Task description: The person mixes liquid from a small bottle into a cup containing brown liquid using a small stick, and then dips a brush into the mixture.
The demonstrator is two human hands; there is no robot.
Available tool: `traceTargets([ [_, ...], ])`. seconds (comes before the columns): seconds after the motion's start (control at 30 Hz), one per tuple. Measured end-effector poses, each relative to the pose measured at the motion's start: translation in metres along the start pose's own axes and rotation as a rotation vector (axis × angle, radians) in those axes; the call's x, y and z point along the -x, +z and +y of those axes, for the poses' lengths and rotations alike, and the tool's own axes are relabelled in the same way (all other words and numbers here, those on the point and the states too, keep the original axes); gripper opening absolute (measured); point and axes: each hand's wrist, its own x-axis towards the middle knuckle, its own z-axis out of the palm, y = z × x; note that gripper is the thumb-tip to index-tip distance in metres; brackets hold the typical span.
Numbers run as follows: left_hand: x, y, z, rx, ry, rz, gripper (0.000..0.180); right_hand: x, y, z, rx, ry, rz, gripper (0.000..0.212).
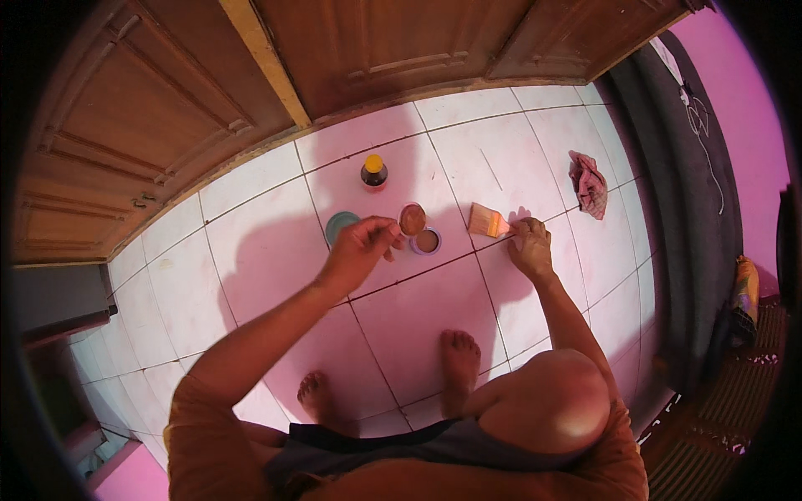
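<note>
My left hand [365, 244] pinches the rim of a round lid [413, 220], its brown-coated face showing. The lid is tilted just above and beside a small open can [427, 241] with brown contents, which stands on the tiled floor. My right hand [532, 245] is closed round the handle of a flat paintbrush [487, 220]; the bristles point left, and the brush is low over the tiles. Partly hidden behind my left hand is a round greenish container [338, 225]. A small dark bottle with a yellow cap [373, 171] stands farther off.
A crumpled red checked cloth [589, 185] lies on the floor at the right. Brown wooden panelled doors [393, 46] close off the far side. Along the right runs a long dark grey padded piece [689, 225] with a white cord on it. My bare feet [460, 367] are on the tiles nearby.
</note>
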Motion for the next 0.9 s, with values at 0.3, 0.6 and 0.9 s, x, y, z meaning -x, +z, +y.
traceTargets([
  [0.3, 0.022, -0.076, 0.078, -0.12, -0.079, -0.024, 0.022, 0.004, -0.006, 0.013, -0.223, -0.191, 0.108, 0.023],
  [0.6, 0.054, -0.099, 0.092, -0.131, 0.047, 0.079, 0.022, -0.012, -0.2, -0.164, -0.372, -0.385, -0.082, 0.035],
  [0.9, 0.058, -0.096, 0.104, -0.14, 0.136, 0.021, 0.023, -0.012, -0.251, -0.252, -0.378, -0.497, -0.04, 0.034],
])
